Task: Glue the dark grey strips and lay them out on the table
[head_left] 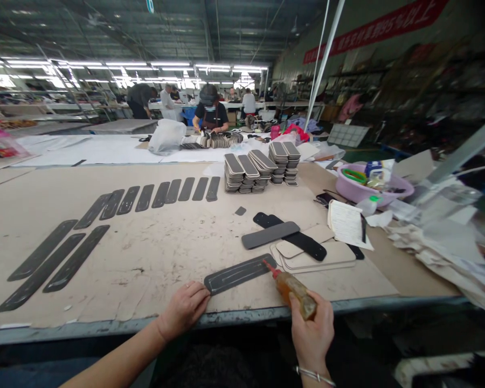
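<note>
Right hand (312, 325) closed around bottle (291, 286)

Table (242, 317): strip (240, 274) at near edge | laid strips (76, 259) left | stacks (250, 175) behind | basin (358, 193) right | notebook (347, 223) before basin

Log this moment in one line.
left grip: touching dark strip, left end | right grip: holding amber bottle | red nozzle: at strip's right end | more strips: farther left
</note>
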Action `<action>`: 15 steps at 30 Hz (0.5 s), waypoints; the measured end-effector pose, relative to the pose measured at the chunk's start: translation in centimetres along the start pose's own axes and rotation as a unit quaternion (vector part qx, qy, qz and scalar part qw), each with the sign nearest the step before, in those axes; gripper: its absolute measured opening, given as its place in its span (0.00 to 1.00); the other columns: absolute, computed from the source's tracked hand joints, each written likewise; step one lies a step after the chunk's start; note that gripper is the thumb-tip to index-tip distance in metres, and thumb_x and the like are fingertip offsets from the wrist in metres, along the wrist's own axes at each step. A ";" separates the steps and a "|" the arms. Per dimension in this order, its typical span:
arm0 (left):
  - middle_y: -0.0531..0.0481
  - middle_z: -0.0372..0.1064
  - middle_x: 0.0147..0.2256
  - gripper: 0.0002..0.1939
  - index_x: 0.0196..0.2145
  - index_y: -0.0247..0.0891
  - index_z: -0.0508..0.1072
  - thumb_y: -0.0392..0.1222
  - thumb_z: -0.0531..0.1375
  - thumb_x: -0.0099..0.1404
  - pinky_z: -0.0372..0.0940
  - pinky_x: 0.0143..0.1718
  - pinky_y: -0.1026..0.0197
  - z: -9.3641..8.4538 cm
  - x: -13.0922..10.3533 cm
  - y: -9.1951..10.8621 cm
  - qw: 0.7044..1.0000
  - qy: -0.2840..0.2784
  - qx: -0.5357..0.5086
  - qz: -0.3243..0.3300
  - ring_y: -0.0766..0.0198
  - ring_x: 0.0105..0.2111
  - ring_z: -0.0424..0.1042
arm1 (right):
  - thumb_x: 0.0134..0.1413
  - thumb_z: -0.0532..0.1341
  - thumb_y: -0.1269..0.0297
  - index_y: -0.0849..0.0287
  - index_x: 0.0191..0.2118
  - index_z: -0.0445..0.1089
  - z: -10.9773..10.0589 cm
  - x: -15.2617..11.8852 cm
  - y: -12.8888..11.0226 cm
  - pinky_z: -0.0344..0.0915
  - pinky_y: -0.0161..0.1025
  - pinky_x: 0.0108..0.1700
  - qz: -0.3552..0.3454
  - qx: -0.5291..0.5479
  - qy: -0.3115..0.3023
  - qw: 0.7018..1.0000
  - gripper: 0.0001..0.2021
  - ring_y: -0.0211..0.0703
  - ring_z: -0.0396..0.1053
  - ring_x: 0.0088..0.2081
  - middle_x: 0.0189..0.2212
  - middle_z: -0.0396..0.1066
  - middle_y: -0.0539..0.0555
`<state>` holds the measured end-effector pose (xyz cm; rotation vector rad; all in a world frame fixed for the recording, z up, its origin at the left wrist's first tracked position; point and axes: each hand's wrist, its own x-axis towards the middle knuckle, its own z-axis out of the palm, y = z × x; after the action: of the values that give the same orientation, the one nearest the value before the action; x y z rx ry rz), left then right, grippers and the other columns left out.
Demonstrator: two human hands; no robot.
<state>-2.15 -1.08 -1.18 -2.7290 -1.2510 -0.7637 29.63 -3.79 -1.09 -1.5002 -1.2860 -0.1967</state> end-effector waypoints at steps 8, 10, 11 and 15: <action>0.46 0.69 0.34 0.08 0.38 0.36 0.71 0.36 0.52 0.69 0.66 0.38 0.60 0.3 -0.2 -0.2 1.000 -0.008 0.003 -0.005 0.62 0.34 0.68 | 0.57 0.62 0.53 0.61 0.43 0.65 0.3 0.0 1.1 0.64 0.41 0.40 0.016 -0.021 -0.009 1.000 0.16 0.46 0.65 0.36 0.34 0.66 0.56; 0.46 0.69 0.34 0.08 0.38 0.36 0.71 0.36 0.52 0.69 0.66 0.38 0.59 0.3 -0.3 -0.3 1.000 -0.008 0.005 -0.005 0.61 0.34 0.68 | 0.57 0.62 0.53 0.61 0.44 0.65 -0.1 -0.1 0.8 0.64 0.41 0.40 0.025 -0.008 -0.018 0.999 0.16 0.45 0.65 0.36 0.35 0.66 0.55; 0.46 0.69 0.34 0.08 0.38 0.36 0.71 0.36 0.52 0.69 0.66 0.38 0.59 0.3 -0.4 -0.3 1.000 -0.009 0.005 -0.006 0.61 0.34 0.68 | 0.56 0.62 0.53 0.61 0.44 0.65 -0.4 0.0 0.7 0.64 0.41 0.40 0.027 -0.011 -0.012 1.000 0.16 0.45 0.66 0.36 0.35 0.66 0.55; 0.46 0.69 0.34 0.08 0.38 0.36 0.71 0.36 0.52 0.69 0.66 0.38 0.59 0.3 -0.5 -0.3 1.000 -0.013 -0.002 -0.008 0.61 0.35 0.68 | 0.56 0.63 0.52 0.61 0.42 0.66 -1.3 0.3 1.2 0.64 0.41 0.41 0.021 -0.057 0.021 0.998 0.17 0.46 0.66 0.36 0.34 0.67 0.55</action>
<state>-2.50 -1.16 -1.76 -2.7435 -1.2804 -0.7361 31.28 -4.41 -1.08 -1.6096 -1.2273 -0.2763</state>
